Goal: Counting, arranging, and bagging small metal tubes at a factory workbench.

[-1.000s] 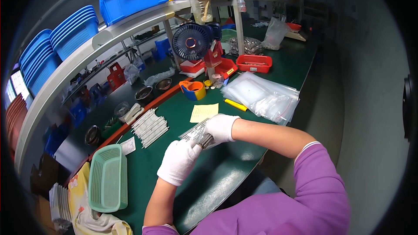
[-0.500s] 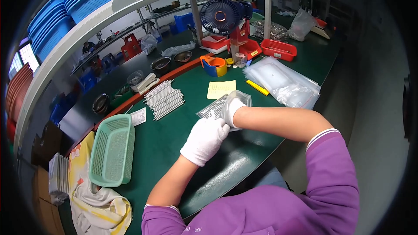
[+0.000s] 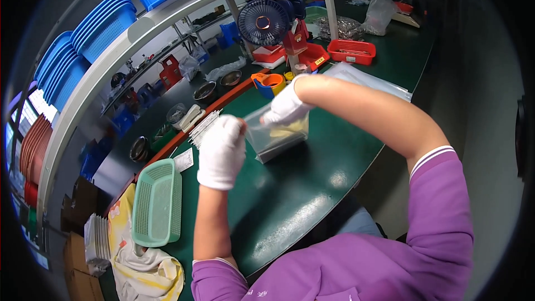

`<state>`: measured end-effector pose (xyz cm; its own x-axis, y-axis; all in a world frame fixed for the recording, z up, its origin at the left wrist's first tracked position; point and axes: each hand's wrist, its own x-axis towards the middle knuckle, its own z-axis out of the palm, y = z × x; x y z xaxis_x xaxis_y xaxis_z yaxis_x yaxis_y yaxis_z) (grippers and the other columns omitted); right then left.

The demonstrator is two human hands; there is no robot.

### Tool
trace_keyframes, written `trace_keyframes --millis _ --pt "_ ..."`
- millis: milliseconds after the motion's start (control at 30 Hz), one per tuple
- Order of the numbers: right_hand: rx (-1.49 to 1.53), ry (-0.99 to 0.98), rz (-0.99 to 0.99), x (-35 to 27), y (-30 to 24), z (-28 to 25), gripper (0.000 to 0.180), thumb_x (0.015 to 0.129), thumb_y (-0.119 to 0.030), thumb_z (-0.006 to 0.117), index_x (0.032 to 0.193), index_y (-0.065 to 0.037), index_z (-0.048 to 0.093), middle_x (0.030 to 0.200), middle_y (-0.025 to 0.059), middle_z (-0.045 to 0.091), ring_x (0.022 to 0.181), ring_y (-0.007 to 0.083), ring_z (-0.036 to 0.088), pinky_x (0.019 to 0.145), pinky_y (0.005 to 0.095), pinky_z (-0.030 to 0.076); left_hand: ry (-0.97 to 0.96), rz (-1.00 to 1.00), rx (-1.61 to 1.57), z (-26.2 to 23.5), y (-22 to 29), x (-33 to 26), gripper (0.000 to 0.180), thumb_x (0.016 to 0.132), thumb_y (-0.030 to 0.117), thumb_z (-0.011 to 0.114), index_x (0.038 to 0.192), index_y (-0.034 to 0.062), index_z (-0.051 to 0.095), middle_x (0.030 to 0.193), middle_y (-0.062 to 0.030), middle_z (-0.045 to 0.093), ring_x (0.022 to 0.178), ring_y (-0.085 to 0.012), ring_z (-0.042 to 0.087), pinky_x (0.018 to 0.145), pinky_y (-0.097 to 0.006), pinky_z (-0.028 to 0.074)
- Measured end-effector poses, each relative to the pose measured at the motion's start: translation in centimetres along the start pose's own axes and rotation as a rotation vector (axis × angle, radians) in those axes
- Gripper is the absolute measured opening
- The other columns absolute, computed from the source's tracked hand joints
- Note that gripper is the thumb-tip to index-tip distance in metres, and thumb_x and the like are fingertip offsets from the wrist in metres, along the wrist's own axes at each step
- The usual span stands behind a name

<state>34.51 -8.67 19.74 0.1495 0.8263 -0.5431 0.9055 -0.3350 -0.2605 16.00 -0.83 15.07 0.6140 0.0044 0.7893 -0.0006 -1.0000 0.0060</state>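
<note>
Right now I've got the left hand [image 3: 222,153] and right hand [image 3: 288,103] both clamped on the clear bag's [image 3: 266,144] upper edge, over the green table [image 3: 262,212], right of the pale rods [image 3: 203,128].

Matt white cloth gloves with a rough, fuzzy knit cover my left hand [image 3: 222,153] and right hand [image 3: 287,105]. My bag [image 3: 277,144] is thin, clear, smooth plastic with a faint sheen. The green tabletop [image 3: 317,184] looks smooth and glossy, the basket [image 3: 157,203] matt plastic, the metal bowls [image 3: 204,98] shiny.
</note>
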Motion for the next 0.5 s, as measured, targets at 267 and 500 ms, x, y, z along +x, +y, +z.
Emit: trace_keyframes --millis 267,500 --pt "-0.597 0.683 -0.229 -4.6 -0.3 -1.9 0.015 0.069 -0.011 0.059 0.082 -0.014 0.067 0.080 0.0077 0.066 0.078 0.0271 0.064 0.067 0.0379 0.049 -0.029 -0.167 0.069 -0.9 -4.0 4.0 0.009 0.075 0.003 0.061 0.082 0.0078 0.057 0.082 -0.0115 0.058 0.077 -0.0316 0.059 0.067 -0.037 0.048" --pt "-0.713 1.131 -0.424 -2.8 1.5 -2.6 0.002 0.065 -0.016 0.065 0.067 -0.017 0.065 0.066 0.0077 0.063 0.066 0.0270 0.062 0.059 0.0388 0.048 -0.043 -0.324 0.076 -1.7 -4.0 4.0 0.006 0.078 0.005 0.060 0.082 0.0058 0.057 0.081 -0.0129 0.060 0.078 -0.0315 0.060 0.070 -0.035 0.048"
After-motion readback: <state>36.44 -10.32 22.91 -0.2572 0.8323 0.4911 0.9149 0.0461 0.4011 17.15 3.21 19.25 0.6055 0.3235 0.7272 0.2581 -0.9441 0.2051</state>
